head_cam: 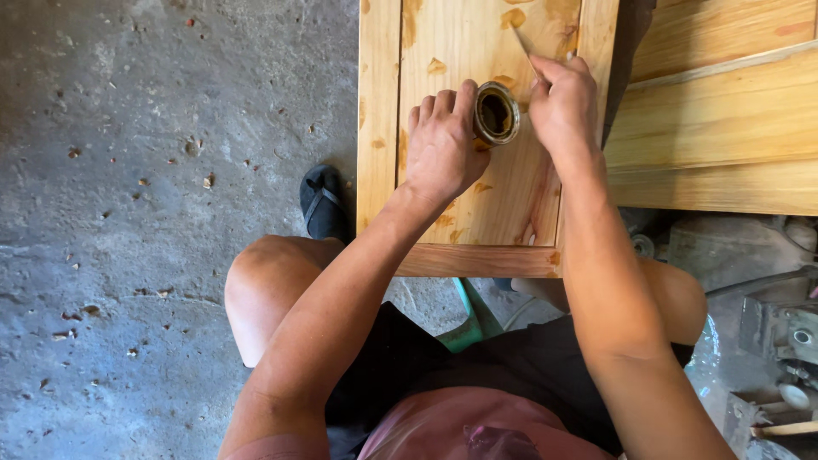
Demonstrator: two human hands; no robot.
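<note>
My left hand (441, 143) grips a small round metal tin (496, 112), tilted so its dark brown inside faces up. My right hand (562, 104) is closed on a thin flat blade, a putty knife (523, 44), whose tip points up and left over the wood. Both hands hover above a light pine panelled door (452, 51) lying flat in front of me. Brownish filler patches dot the panel's knots around the hands.
More pine door panels (716, 111) lie at the right. Grey concrete floor (153, 170) with wood chips spreads left. My foot in a black sandal (322, 201) rests by the door's left edge. Metal tools and clutter (775, 341) sit at the lower right.
</note>
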